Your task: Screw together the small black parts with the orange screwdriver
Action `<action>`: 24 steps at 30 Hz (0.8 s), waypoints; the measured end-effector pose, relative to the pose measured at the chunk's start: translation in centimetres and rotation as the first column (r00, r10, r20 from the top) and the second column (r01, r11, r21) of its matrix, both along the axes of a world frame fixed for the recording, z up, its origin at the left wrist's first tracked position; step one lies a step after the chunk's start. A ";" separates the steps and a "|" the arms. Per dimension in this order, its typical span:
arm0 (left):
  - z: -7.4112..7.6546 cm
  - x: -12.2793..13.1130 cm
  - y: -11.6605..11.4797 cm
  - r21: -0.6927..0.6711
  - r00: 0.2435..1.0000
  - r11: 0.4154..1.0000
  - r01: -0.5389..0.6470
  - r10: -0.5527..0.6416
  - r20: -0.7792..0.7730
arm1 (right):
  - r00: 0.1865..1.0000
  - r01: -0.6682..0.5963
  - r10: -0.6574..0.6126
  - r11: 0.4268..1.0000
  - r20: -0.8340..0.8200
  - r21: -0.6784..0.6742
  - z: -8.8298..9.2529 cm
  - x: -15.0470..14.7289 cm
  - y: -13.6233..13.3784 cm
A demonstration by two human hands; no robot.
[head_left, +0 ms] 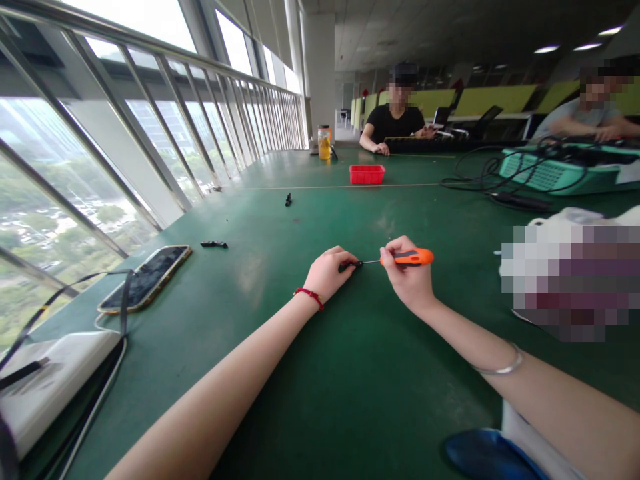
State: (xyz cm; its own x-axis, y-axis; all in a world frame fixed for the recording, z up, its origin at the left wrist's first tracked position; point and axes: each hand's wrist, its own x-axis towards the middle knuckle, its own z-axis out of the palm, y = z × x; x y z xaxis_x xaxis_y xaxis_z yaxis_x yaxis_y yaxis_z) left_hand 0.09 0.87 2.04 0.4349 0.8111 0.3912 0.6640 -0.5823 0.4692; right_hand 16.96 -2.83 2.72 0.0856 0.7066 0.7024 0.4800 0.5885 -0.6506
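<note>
My right hand (pixel 407 277) is closed round an orange and grey screwdriver (pixel 420 257), held nearly level with its metal shaft pointing left. The shaft's tip meets a small black part (pixel 356 264) that my left hand (pixel 330 272) pinches against the green tabletop. Most of that part is hidden by my fingers, so its kind cannot be made out. Farther left lies a similar small black piece (pixel 214 245), and another black piece (pixel 288 199) rests farther back on the table.
A red bin (pixel 367 175) and a jar of amber liquid (pixel 325 143) stand toward the back. To the left lie a phone (pixel 146 279) and a white power strip (pixel 60 380) with cables. At right are a teal basket (pixel 545 175) and a white bag (pixel 575 217). Two people sit across.
</note>
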 end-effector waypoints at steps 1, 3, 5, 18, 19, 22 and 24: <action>0.0 0.0 0.0 -0.001 1.000 1.000 0.001 -0.001 -0.001 | 1.000 0.005 -0.005 1.000 0.000 0.000 0.1 0.0 0.0; 0.0 0.0 0.0 -0.001 1.000 1.000 0.002 -0.002 -0.002 | 1.000 0.023 -0.024 1.000 0.000 0.005 0.2 0.0 -0.1; 0.0 0.0 0.0 -0.001 1.000 1.000 -0.001 0.001 -0.003 | 0.999 0.038 -0.038 0.999 0.000 0.017 0.3 0.0 -0.2; 0.2 0.0 -0.2 0.000 1.000 1.000 0.000 0.000 -0.005 | 1.000 0.007 -0.007 1.000 -0.009 0.001 0.2 0.0 -0.1; 0.1 0.0 -0.1 0.002 1.000 1.000 0.002 -0.002 -0.003 | 1.000 0.004 -0.004 1.000 -0.009 0.001 0.2 0.0 -0.2; 0.0 0.0 0.0 0.009 1.000 1.000 0.006 -0.006 0.000 | 1.000 -0.007 0.007 1.000 -0.003 -0.008 0.2 0.0 -0.2; 0.0 0.0 0.0 0.009 1.000 1.000 0.006 -0.006 -0.003 | 1.000 -0.012 0.012 1.000 -0.019 -0.016 0.2 0.0 -0.1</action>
